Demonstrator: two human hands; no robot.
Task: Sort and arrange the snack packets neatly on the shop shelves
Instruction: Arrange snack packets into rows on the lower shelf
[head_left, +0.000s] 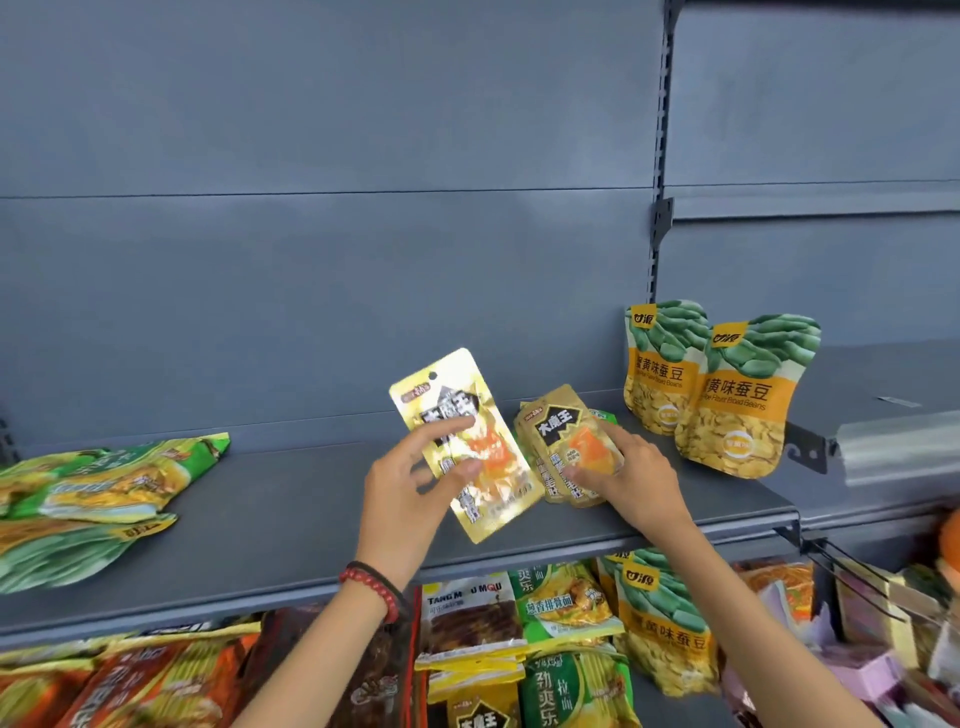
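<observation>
My left hand (410, 488) pinches a shiny gold snack packet (467, 415) and holds it tilted above the grey shelf (291, 519). Just to its right, my right hand (631, 475) grips a small stack of matching gold packets (561, 441) that rests on the shelf. Two orange-and-green broad bean pouches (737, 410) stand upright at the shelf's right end, one overlapping the other. Several green and yellow packets (93, 499) lie in a loose pile at the shelf's left end.
The shelf below is crowded with mixed packets (519, 639), among them a broad bean pouch (665, 618) and red-orange packs (156, 680). A grey back panel (332, 260) rises behind. An upright post (662, 197) and a bracket (808, 447) divide off the adjoining shelf (893, 384).
</observation>
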